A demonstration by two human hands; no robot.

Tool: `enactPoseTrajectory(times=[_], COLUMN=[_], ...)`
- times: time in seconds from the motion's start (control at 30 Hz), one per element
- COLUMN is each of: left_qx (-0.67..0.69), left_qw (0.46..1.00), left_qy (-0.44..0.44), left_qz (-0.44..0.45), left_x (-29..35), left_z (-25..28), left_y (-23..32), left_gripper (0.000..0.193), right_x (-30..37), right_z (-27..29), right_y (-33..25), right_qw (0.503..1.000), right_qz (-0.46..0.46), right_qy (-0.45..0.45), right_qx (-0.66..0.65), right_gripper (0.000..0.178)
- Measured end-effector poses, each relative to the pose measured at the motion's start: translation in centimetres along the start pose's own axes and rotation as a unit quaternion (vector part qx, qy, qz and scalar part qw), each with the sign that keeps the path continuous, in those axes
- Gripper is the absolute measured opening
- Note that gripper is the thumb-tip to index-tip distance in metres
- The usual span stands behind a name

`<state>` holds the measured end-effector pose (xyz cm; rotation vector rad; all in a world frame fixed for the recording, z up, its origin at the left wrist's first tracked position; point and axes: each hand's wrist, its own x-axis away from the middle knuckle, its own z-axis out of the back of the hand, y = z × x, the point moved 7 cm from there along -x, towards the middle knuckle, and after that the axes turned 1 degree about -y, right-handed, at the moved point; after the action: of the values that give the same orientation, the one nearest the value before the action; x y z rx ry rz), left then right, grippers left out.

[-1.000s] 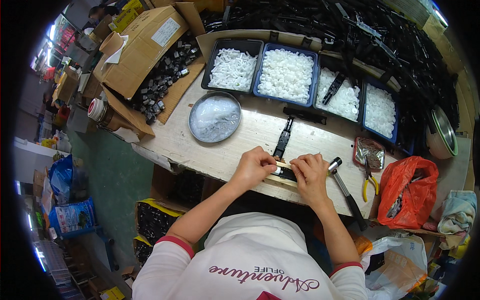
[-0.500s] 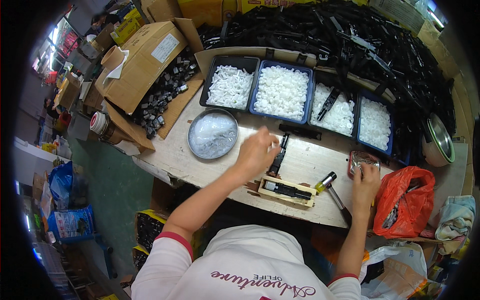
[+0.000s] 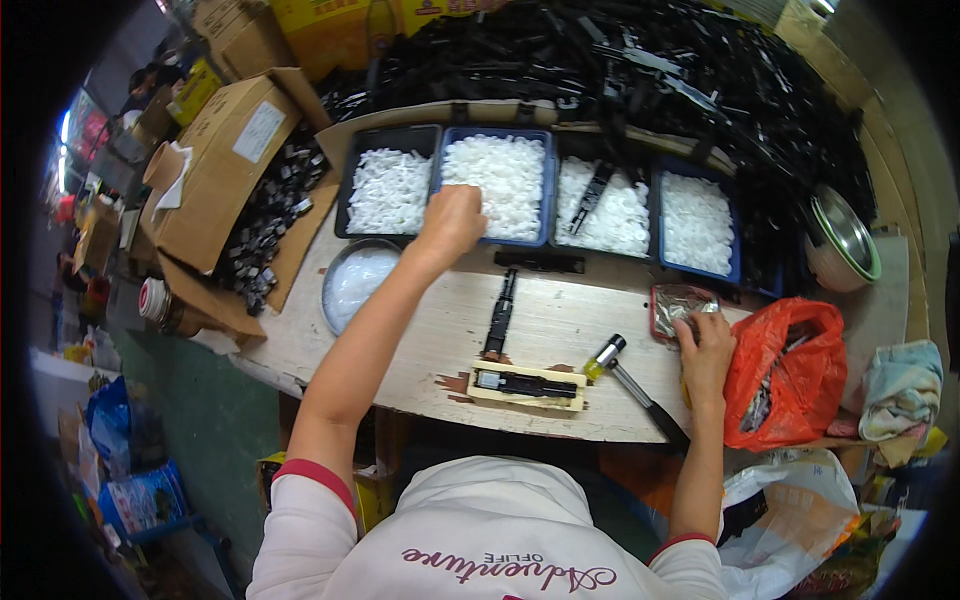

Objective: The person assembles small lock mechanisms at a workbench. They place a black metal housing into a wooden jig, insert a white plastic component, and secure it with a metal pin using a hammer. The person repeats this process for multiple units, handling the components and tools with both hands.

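Left hand point(image 3: 455, 222) over a blue tray point(image 3: 518, 242), right hand point(image 3: 706, 345) at a red dish point(image 3: 654, 312), both containers apparently set within reach; whether fingers grip anything, I can't tell.

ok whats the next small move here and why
Probably have the left grip pinch a white piece from the left blue bin: it is at that bin's near left corner, while the black part sits in the cream jig, untouched.
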<state>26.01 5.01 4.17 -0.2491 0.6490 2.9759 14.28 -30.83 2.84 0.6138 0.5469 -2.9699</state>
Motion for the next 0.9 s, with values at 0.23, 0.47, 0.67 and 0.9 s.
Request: enactPoseTrajectory(times=[0.23,0.47,0.67,0.9], left_qx=[0.255,0.595,0.678,0.694], left_qw=[0.966,0.789,0.715,0.688], left_qy=[0.011,-0.118,-0.146,-0.163], left_qz=[0.040,0.097,0.094,0.138], left_x=[0.6,5.6,10.4,14.3], left_z=[2.4,2.1,-0.5,-2.1], left_y=[0.6,2.5,3.5,4.2], left_gripper=[0.016,0.014,0.014,0.014], right_x=[0.0,0.5,-2.4,-3.2], right_z=[0.2,-0.5,-0.8,-4.3], right_y=[-0.4,3.3,-1.5,-3.6], right_qw=[0.999,0.997,0.993,0.975], right_qz=[0.004,-0.056,0.054,0.123], right_qy=[-0.035,-0.031,-0.029,-0.103], right_qx=[0.012,0.041,0.106,0.153], right_gripper=[0.014,0.014,0.014,0.008])
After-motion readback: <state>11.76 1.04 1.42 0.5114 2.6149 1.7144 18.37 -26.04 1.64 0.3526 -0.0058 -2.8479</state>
